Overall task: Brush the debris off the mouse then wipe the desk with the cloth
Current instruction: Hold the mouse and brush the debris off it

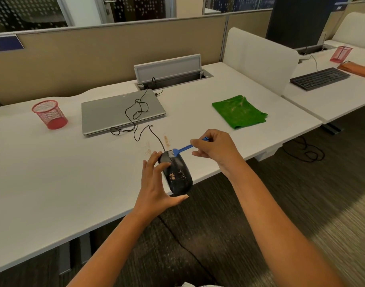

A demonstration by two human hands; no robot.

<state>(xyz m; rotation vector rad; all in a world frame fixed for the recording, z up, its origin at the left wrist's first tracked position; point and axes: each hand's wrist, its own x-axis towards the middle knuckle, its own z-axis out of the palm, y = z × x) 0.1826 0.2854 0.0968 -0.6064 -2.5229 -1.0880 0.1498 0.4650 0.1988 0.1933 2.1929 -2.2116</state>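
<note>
- Two hands are engaged over the near edge of the desk (pixel 53 183): the mouse (pixel 177 175) is gripped by the left hand (pixel 156 187), with the thumb curled under its rear end and the fingers along its left flank.
- A small blue brush (pixel 184 149) is pinched by its handle in the right hand (pixel 214 148), the white bristles being set on the front of the mouse, near where the cable (pixel 136 121) leaves it.
- The mouse is held tilted, its long axis running from the cable end, farther from the person, back to the rear end nearest the body; it appears to be raised off the desk, though contact at the edge cannot be ruled out.
- Tan debris (pixel 174 176) is seen on the middle of the mouse's back, behind the bristles and toward the person; some grains are also scattered on the desk just beyond the mouse.
- The coming stroke is judged to turn on this: the debris lies along the long axis from the brush, on the near side, so the bristles would need to be drawn back to it.
- The green cloth (pixel 239 111) lies flat, well apart on the right, nearer the right hand, and is not yet taken up.
</note>
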